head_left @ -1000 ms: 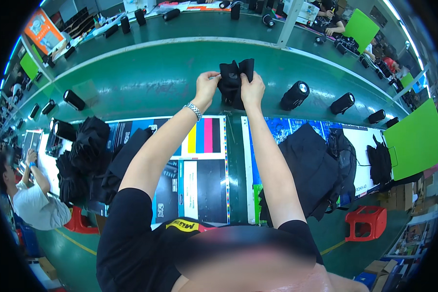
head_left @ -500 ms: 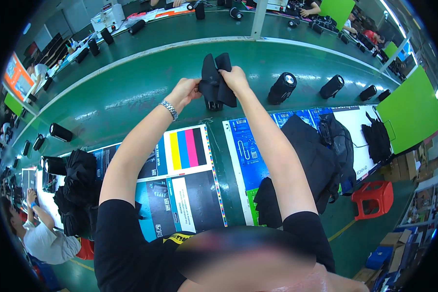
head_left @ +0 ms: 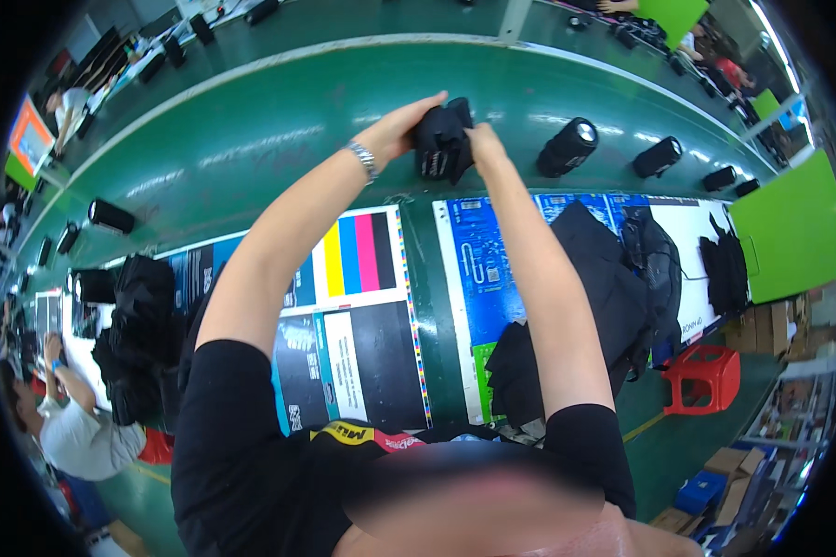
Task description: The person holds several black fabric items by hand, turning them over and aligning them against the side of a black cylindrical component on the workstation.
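Over the green bench, a black cloth pouch (head_left: 453,125) is bunched around a black cylinder that looks like a portable speaker (head_left: 434,165). The speaker's lower part shows below the cloth. My left hand (head_left: 401,130), below a metal watch band, wraps the bundle's left side, its fingers partly behind it. On the other side my right hand (head_left: 485,147) is closed on the cloth's edge, fingertips mostly hidden. How far the pouch covers the cylinder, I cannot tell.
More black cylinders (head_left: 568,147) stand or lie along the green belt (head_left: 269,139). Printed sheets (head_left: 372,353) cover the near bench. Black cloth pouches (head_left: 594,288) are heaped at right, another pile (head_left: 139,343) at left. A co-worker (head_left: 88,436) sits left; a red stool (head_left: 704,381) stands right.
The cloth, earlier held up with two flaps raised above the speaker, is now bunched lower around it. Both hands have shifted right, the left now around the bundle's side.
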{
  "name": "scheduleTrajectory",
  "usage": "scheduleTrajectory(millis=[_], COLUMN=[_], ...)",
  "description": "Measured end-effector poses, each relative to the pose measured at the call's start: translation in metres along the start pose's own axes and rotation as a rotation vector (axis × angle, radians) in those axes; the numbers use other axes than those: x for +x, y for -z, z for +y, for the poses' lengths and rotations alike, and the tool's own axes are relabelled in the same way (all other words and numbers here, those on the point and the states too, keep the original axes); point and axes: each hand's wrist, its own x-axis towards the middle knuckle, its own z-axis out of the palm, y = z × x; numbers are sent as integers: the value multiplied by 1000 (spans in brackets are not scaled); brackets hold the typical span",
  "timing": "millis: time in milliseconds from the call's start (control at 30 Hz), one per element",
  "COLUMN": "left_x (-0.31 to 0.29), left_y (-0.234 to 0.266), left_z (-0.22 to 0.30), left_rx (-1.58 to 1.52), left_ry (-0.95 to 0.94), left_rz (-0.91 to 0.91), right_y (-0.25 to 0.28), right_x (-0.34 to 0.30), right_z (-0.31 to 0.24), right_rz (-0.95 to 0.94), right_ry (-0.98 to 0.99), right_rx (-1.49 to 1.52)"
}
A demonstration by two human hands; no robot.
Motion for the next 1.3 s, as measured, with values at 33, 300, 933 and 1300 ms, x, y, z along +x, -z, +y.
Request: scheduleTrajectory(millis=[33, 300, 933, 1300], left_x=[1, 49, 15, -33], left_y=[0, 52, -32, -7], left_z=[-3, -63, -33, -6], left_rx=[-60, 1302, 134, -231], left_ry=[27, -391, -552, -200], left_rz=[49, 233, 26, 192], right_y=[-3, 2, 15, 28], right_x=[-1, -17, -24, -107], right_z=[-6, -2, 8, -30], right_rz=[16, 95, 314, -14], right_ry=[-3, 59, 26, 414], right_rx=[-22, -426, -202, 229])
